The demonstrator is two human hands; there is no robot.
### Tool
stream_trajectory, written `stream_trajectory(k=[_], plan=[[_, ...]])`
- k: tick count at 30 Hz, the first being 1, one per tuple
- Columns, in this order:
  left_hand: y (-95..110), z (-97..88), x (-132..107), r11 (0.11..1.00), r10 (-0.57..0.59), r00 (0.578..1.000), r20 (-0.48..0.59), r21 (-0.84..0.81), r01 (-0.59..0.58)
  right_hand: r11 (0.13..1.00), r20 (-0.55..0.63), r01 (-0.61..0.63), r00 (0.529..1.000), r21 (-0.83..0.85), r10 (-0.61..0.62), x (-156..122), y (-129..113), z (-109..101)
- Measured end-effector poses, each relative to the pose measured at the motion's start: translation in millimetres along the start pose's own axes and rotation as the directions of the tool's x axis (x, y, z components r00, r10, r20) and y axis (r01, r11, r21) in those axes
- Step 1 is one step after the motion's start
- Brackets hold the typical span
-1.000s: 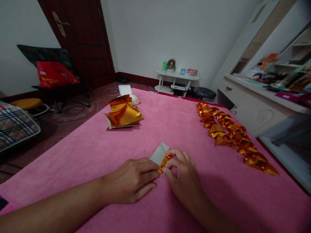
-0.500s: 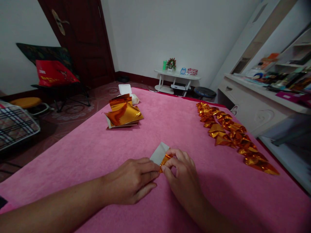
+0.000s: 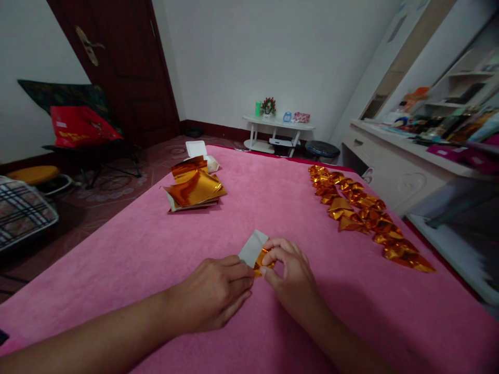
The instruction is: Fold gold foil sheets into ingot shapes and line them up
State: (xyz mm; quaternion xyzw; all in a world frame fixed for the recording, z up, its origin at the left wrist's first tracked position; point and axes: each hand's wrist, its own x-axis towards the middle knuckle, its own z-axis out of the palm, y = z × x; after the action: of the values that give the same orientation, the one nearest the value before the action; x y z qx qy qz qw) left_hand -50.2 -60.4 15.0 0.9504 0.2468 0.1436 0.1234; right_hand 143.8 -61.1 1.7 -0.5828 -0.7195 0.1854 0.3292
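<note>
A small sheet of gold foil paper [image 3: 253,248], pale grey on its back and partly folded over to the gold side, lies on the pink cloth in front of me. With fingers held together, my left hand [image 3: 224,291] presses its lower left edge against the cloth. My right hand [image 3: 288,267] pinches the folded gold part at the right between thumb and fingertips. The fingers cover some of the fold. Further off at the left lies a stack of gold foil sheets [image 3: 197,189]. Rows of folded gold foil pieces [image 3: 362,210] stretch along the right side.
The pink cloth [image 3: 156,270] covers the table. A white open container [image 3: 196,149] stands behind the stack. To the right is a cabinet [image 3: 393,166] with a cluttered top. A chair with a red bag [image 3: 81,126] stands at the left, and a small white table [image 3: 278,122] by the wall.
The right fingers have shifted slightly on the fold, and more of its gold side shows. My left thumb has drawn in closer to the other fingers. The view has turned a little right.
</note>
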Motion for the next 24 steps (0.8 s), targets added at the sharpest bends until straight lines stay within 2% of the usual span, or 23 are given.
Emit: stream_trajectory(k=[6,14,24], plan=[[-2.1,-0.2,-1.6,1.0,0.016,0.999,-0.028,0.003,-0.016,0.999,0.023,0.017,1.0,0.034,-0.018,-0.4,3.0,-1.7],[-5.0,5.6,-5.7,0.996,0.079,0.991,-0.107,0.061,-0.073,0.997,-0.023,0.078,0.997,0.008,-0.078,-6.1,4.3,1.0],[-3.4,4.7,-3.6,0.997,0.069,0.994,-0.089,0.053,-0.065,0.995,-0.054,0.05,0.997,-0.092,-0.055,-2.0,-2.7,3.4]])
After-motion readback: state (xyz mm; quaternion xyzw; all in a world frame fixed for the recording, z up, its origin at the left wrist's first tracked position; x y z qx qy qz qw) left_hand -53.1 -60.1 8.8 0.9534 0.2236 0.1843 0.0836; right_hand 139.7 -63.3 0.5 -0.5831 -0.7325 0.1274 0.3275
